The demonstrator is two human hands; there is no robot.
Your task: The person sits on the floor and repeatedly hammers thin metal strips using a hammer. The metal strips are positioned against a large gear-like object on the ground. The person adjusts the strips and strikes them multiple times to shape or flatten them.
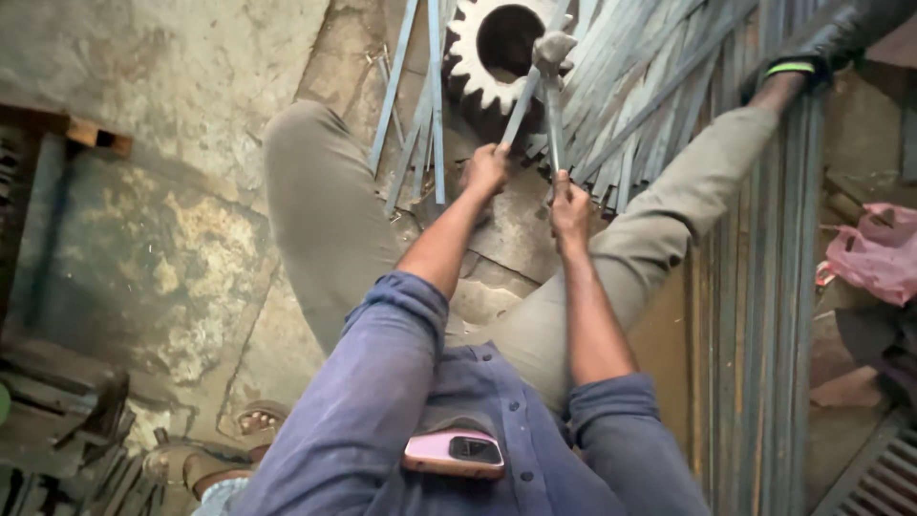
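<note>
I sit on the floor with my legs spread. My left hand (488, 169) grips a flat metal strip (521, 107) that lies slanted across a big toothed gear (487, 59). In my right hand (570, 204) is the handle of a hammer (553, 50), whose head is up over the gear's hole, close to the strip's far end. Both fists are closed around what they hold.
Several long metal strips (659, 86) fan out behind the gear and lie along the right (764, 315). A pink phone (455, 453) sticks out of my shirt pocket. A pink bag (879, 253) lies at the right. Someone's sandalled foot (258, 419) is at the lower left.
</note>
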